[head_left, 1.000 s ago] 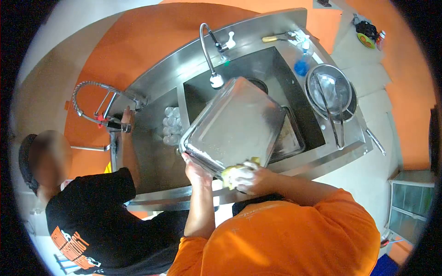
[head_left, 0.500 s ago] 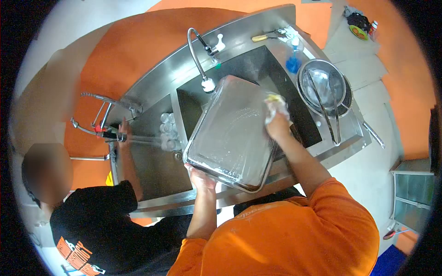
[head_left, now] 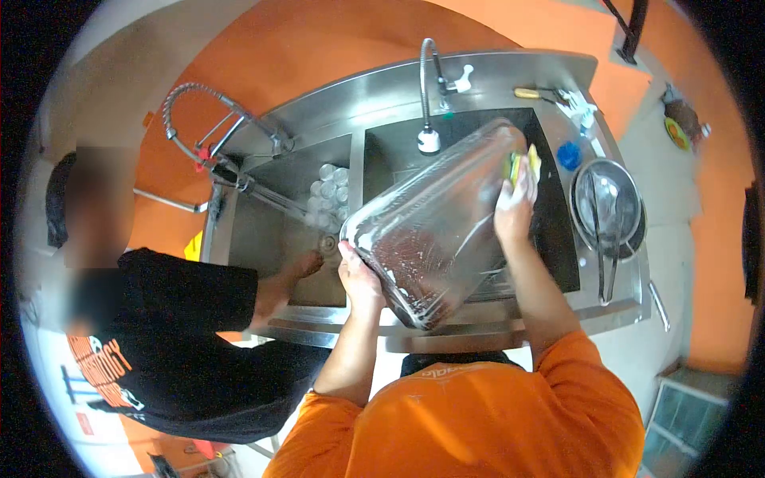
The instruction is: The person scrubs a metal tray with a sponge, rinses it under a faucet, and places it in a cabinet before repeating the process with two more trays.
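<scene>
A large see-through rectangular tub (head_left: 442, 219), streaked with white suds, is held tilted over the right sink basin (head_left: 558, 247). My left hand (head_left: 361, 279) is closed on its near-left corner. At the tub's far right edge, my right hand (head_left: 515, 209) presses a soapy yellow-and-green sponge (head_left: 534, 163); foam covers the fingers. Just beyond the tub, a gooseneck faucet (head_left: 429, 142) hangs over the basin.
A co-worker's hand (head_left: 307, 265) reaches into the left basin beside several clear glasses (head_left: 328, 193), where a spray faucet (head_left: 227, 173) runs. Strainers (head_left: 610, 187), tongs (head_left: 603, 275) and a bottle of blue liquid (head_left: 569, 155) stand on the right ledge. A yellow-handled tool (head_left: 527, 93) lies behind.
The tub has turned and tilted, its far end swinging right. My right hand has moved with the sponge to its far right edge. The co-worker's hand has left the sprayer and moved lower.
</scene>
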`<state>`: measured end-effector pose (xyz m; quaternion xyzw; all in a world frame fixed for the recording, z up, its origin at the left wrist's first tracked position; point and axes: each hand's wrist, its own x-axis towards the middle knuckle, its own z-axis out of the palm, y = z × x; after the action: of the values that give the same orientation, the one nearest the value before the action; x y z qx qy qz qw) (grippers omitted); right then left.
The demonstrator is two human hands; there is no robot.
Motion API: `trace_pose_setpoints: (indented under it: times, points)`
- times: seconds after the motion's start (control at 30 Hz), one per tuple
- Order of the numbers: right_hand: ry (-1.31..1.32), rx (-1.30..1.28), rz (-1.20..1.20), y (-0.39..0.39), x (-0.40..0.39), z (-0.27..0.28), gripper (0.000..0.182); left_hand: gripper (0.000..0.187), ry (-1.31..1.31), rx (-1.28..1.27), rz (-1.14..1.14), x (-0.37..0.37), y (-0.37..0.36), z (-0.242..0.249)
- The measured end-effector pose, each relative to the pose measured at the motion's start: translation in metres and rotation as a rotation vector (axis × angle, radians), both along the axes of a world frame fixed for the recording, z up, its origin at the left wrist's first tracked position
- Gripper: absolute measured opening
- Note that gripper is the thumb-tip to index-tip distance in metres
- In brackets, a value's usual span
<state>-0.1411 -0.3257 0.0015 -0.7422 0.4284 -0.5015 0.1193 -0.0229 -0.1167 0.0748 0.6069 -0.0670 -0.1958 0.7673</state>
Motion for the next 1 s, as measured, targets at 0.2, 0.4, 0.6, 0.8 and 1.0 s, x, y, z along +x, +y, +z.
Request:
trace_pose_setpoints:
  times: [0.2, 0.4, 0.6, 0.8, 1.0]
  points:
    - [-0.137, -0.402, 0.538, 0.065, 0.019, 0.065, 0.034, 0.048, -0.493, 0.195, -0.209, 0.013, 0.011, -0.009]
    - [-0.148, -0.224, 0.285, -0.008, 0.004, 0.03, 0.019, 0.043, -0.501, 0.079, -0.103, 0.022, 0.028, -0.012]
    - [-0.428, 0.158, 0.167, -0.043, -0.013, -0.004, 0.019, 0.046, -0.482, 0.177, -0.151, 0.025, 0.047, -0.023]
    - [-1.067, 0.97, 0.358, -0.043, -0.03, -0.053, 0.024, 0.037, -0.41, -0.069, -0.016, 0.013, 0.041, 0.007]
    - [-1.221, 0.985, 0.074, 0.036, -0.008, -0.049, 0.023, 0.068, -0.503, 0.243, -0.082, 0.006, 0.044, 0.008]
